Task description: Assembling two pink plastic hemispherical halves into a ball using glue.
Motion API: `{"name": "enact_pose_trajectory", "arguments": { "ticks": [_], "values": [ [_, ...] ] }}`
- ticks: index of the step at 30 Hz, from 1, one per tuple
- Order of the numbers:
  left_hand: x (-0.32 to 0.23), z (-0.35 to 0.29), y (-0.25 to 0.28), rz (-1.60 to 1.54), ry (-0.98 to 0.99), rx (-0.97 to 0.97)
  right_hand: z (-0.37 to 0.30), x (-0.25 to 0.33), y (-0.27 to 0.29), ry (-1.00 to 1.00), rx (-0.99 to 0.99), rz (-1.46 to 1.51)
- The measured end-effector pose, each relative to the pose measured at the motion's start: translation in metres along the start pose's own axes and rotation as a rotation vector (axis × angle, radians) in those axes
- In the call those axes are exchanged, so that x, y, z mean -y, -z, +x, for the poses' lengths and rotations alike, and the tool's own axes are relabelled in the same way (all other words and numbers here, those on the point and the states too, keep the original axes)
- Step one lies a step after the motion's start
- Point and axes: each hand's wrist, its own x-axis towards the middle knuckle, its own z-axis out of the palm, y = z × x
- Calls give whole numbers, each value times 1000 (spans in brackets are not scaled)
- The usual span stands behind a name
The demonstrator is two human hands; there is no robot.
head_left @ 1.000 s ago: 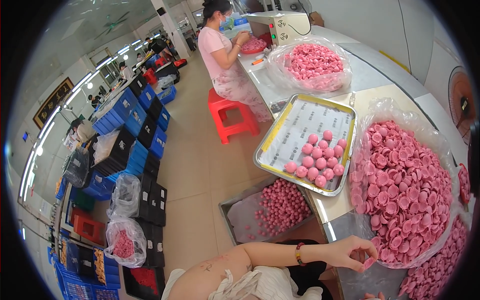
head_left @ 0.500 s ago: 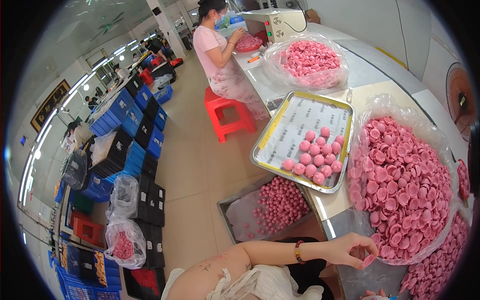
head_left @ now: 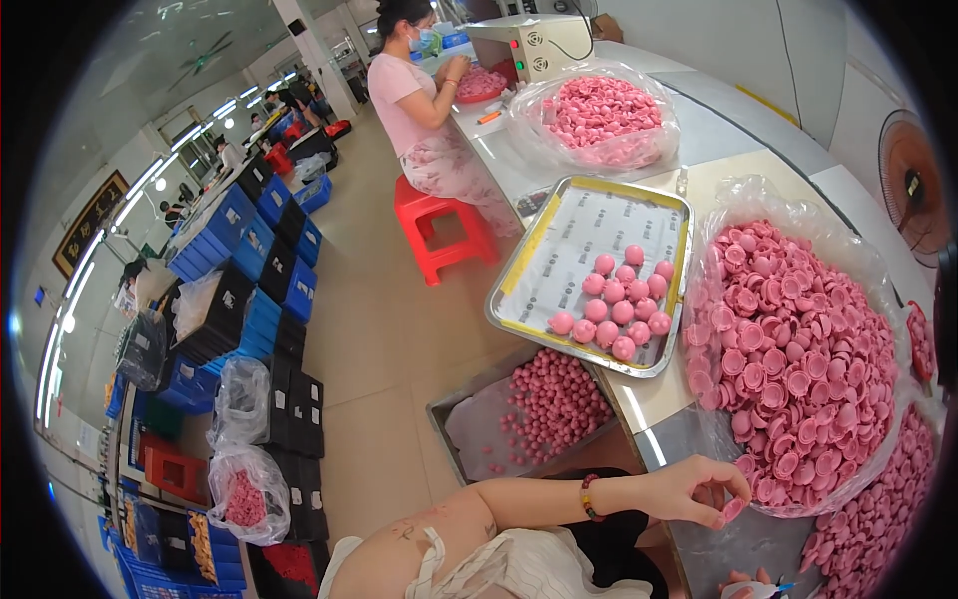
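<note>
My left hand, a beaded bracelet on its wrist, pinches a small pink half-shell piece between thumb and fingers. It hovers over the grey table beside a big clear bag heaped with pink cup-shaped half shells. At the bottom edge, my right hand is only partly in view. Its fingers close around a small whitish squeeze bottle with a thin blue tip; most of that hand is cut off. Several round pink balls sit on a paper-lined metal tray further up the table.
Below the tray stands a box of many pink balls. More pink pieces lie at the lower right. Another bag of shells is farther off, near a co-worker on a red stool. Stacked crates line the left; a fan stands right.
The view has shifted slightly. My right hand and the squeeze bottle have risen a little farther into view, nearer my left hand, which still pinches the half shell.
</note>
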Motion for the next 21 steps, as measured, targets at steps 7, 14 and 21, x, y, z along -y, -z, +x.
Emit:
{"name": "enact_pose_trajectory", "arguments": {
  "ticks": [7,14,21],
  "values": [
    [0,1,-1,-24,17,9,1,1,0,7,-13,-2],
    [0,1,0,-9,18,17,0,-2,-1,32,-22,31],
    [2,1,-1,-10,44,16,0,2,-2,-18,-43,61]
  ]
}}
